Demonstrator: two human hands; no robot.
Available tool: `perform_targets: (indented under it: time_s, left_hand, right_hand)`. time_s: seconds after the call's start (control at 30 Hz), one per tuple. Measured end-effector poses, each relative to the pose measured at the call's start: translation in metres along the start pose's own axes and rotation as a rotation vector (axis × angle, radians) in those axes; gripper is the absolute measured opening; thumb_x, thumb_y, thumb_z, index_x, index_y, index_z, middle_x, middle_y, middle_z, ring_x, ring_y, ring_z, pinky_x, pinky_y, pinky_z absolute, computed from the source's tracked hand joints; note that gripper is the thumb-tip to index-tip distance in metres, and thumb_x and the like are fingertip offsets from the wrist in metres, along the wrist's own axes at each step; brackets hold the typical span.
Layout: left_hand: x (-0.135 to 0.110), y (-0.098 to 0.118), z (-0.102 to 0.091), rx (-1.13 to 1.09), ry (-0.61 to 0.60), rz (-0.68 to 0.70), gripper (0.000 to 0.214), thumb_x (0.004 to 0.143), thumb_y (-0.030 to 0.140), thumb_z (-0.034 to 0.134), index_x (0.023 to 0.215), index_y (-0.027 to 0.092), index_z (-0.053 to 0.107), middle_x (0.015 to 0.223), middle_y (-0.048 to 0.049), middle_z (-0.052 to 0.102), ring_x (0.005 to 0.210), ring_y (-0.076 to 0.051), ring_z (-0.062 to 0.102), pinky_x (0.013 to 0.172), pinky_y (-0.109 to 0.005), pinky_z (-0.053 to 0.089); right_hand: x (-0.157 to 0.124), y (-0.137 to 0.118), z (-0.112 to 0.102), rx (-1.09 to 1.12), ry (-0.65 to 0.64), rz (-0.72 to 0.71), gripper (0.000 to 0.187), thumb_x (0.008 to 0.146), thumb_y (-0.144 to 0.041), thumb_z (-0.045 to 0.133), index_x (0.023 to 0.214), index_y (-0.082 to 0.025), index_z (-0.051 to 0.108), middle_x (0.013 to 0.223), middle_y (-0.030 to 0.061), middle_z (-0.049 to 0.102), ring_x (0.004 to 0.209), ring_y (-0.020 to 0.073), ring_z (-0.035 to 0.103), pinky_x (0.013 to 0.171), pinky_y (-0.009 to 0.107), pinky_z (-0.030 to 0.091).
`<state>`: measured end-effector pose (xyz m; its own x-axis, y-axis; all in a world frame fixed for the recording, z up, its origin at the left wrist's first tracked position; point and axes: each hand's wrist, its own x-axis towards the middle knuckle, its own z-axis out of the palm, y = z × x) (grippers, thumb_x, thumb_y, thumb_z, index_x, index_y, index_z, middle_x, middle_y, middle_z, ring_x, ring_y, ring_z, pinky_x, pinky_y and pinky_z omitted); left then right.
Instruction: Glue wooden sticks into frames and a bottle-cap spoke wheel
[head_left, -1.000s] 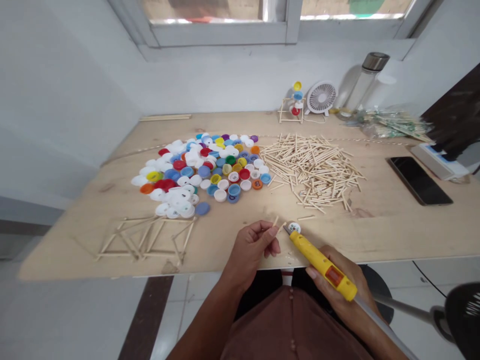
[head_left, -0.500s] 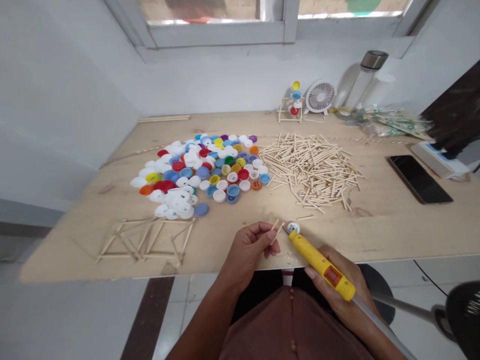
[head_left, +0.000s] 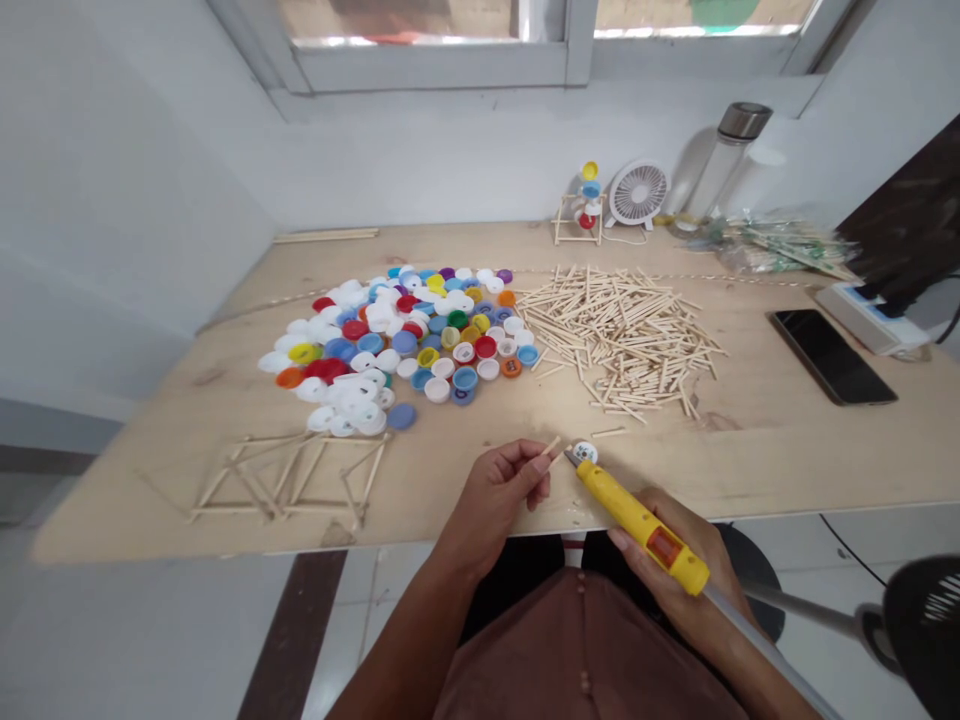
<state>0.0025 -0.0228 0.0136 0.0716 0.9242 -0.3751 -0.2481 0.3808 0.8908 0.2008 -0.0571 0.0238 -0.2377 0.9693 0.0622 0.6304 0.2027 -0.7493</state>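
My left hand (head_left: pixel 501 492) pinches a short wooden stick (head_left: pixel 552 446) at the near edge of the wooden table (head_left: pixel 787 450). My right hand (head_left: pixel 686 590) grips a yellow glue gun (head_left: pixel 639 522), its tip close to the stick's end. A small white cap (head_left: pixel 586 453) lies on the table just behind the tip. Beyond lie a pile of coloured bottle caps (head_left: pixel 405 345) and a heap of wooden sticks (head_left: pixel 622 335).
A frame of glued sticks (head_left: pixel 289 478) lies at the near left. A black phone (head_left: pixel 830 355) rests at the right. A small white fan (head_left: pixel 637 195), a cap-and-stick model (head_left: pixel 581 208), a bottle (head_left: pixel 720 165) and a plastic bag (head_left: pixel 780 245) stand at the back.
Hardly anything has moved. The stick in my left hand has tipped slightly near the glue gun's tip, and the view has shifted a little.
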Motion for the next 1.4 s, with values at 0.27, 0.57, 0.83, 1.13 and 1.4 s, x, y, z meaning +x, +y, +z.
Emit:
perform_targets:
  time_s: [0.27, 0.57, 0.83, 1.13, 1.4]
  left_hand:
    - [0.0001, 0.0001, 0.0002, -0.023, 0.0, -0.003, 0.03, 0.071, 0.043, 0.071, 0.076, 0.014, 0.063, 0.053, 0.0037, 0.053, 0.048, -0.007, 0.04, 0.048, -0.02, 0.029]
    - [0.0015, -0.0019, -0.0013, -0.006, -0.012, -0.002, 0.032, 0.071, 0.046, 0.07, 0.074, 0.014, 0.063, 0.053, 0.0032, 0.053, 0.048, -0.007, 0.04, 0.046, -0.02, 0.029]
    - [0.001, -0.0002, -0.0007, -0.012, -0.011, -0.005, 0.031, 0.07, 0.045, 0.071, 0.074, 0.014, 0.064, 0.052, 0.0036, 0.053, 0.047, -0.007, 0.04, 0.046, -0.02, 0.028]
    - [-0.0004, -0.0018, -0.0009, -0.046, -0.007, -0.012, 0.026, 0.071, 0.039, 0.071, 0.075, 0.015, 0.062, 0.053, 0.0044, 0.053, 0.048, -0.006, 0.04, 0.048, -0.02, 0.028]
    - [0.0002, -0.0022, -0.0006, -0.037, -0.005, 0.005, 0.028, 0.072, 0.04, 0.071, 0.075, 0.014, 0.062, 0.053, 0.0043, 0.053, 0.049, -0.006, 0.039, 0.049, -0.02, 0.029]
  right_hand:
    - [-0.0001, 0.0032, 0.0009, -0.034, 0.054, -0.054, 0.026, 0.083, -0.045, 0.057, 0.072, -0.021, 0.055, 0.062, -0.0011, 0.057, 0.053, 0.0151, 0.054, 0.049, 0.025, 0.039]
    - [0.0021, 0.004, 0.0008, -0.084, 0.057, -0.082, 0.025, 0.083, -0.043, 0.057, 0.07, -0.021, 0.054, 0.06, -0.0009, 0.058, 0.051, 0.0143, 0.053, 0.048, 0.025, 0.038]
    - [0.0008, 0.0035, 0.0002, -0.105, 0.041, -0.029, 0.028, 0.082, -0.046, 0.057, 0.069, -0.021, 0.056, 0.06, -0.0014, 0.058, 0.052, 0.0143, 0.053, 0.048, 0.025, 0.039]
    - [-0.0007, 0.0071, 0.0023, -0.112, 0.071, -0.078, 0.028, 0.082, -0.045, 0.058, 0.068, -0.021, 0.053, 0.059, -0.0018, 0.056, 0.051, 0.0143, 0.052, 0.047, 0.025, 0.036]
    - [0.0, 0.0023, -0.0012, -0.136, 0.058, -0.017, 0.028, 0.084, -0.043, 0.053, 0.067, -0.021, 0.052, 0.057, -0.0019, 0.055, 0.05, 0.0134, 0.052, 0.046, 0.024, 0.038]
